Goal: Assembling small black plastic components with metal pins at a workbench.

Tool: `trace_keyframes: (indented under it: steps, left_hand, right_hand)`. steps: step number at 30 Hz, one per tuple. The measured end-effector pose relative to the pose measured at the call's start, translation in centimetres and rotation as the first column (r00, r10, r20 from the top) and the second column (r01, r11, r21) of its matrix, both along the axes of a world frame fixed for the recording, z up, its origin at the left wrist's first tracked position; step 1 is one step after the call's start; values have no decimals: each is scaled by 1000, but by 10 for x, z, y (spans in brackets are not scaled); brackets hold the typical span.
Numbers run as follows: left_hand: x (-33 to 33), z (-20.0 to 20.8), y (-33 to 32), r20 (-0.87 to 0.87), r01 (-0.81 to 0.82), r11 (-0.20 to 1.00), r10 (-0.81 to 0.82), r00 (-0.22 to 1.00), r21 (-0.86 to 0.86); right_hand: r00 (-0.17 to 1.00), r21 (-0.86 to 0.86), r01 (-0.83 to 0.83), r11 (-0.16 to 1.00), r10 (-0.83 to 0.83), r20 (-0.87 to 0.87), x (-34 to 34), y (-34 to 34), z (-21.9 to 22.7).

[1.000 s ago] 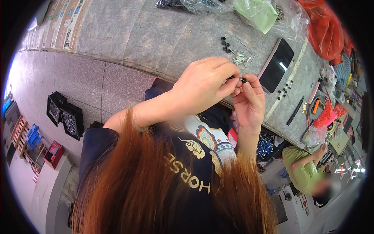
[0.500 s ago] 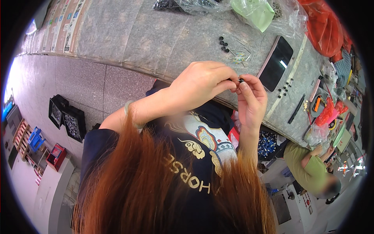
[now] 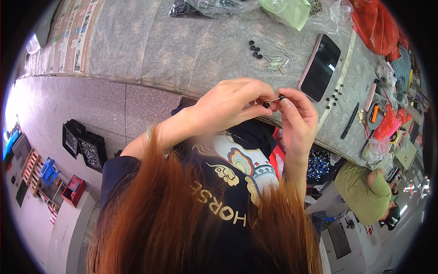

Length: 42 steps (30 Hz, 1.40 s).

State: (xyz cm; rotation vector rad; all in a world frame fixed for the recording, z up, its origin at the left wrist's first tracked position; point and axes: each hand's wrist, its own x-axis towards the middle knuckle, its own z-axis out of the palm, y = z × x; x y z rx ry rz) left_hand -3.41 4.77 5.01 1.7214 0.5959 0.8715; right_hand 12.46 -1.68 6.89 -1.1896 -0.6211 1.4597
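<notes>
We hold our two hands up near the middle of the frame, just below the edge of the grey stone surface (image 3: 191,50). Our left hand (image 3: 228,107) and our right hand (image 3: 296,118) meet at the fingertips. Between them sits a thin silver metal pin (image 3: 273,99) with a small black round bead on each end. The left grip is pinched tight on the left end of the pin, and the right grip is pinched tight on the right end. The pin lies almost flat, a little higher on the right.

On the surface, above our hands, lies a small pile of thin silver pins (image 3: 273,63). Just left of that pile sit a few little black round beads (image 3: 255,49). To the right of the pile lies a black flat phone in a pink case (image 3: 320,67), and more tiny black beads (image 3: 334,93) sit near its lower right. At the top of the frame are a clear plastic bag (image 3: 214,5) and a light green bag (image 3: 287,11). A red plastic bag (image 3: 372,25) is in the upper right.

A person in a green shirt (image 3: 362,194) sits at the lower right.
</notes>
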Motion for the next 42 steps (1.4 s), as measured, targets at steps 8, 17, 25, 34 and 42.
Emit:
trace_keyframes:
  steps: [8, 17, 25, 34, 42]
  left_hand:
    - [2, -2, -1, 10, 18, 990, -19, 1000, 137]
    - [2, -2, -1, 0, 13, 993, -13, 1000, 121]
    - [2, -4, -1, -9, 17, 989, -16, 1000, 146]
    - [1, -14, -3, -42, 53, 976, -45, 998, 210]
    - [3, -25, -7, -68, 49, 946, -29, 997, 321]
  right_hand:
    - [981, 27, 27, 999, -32, 194, -6, -2, 10]
    - [950, 69, 34, 997, -54, 308, -9, -4, 9]
    - [909, 89, 43, 995, -76, 410, -10, -4, 6]
    - [700, 162, -152, 975, -10, 714, -8, 3, 4]
    - [919, -82, -80, 993, 105, 380, -8, -2, -9]
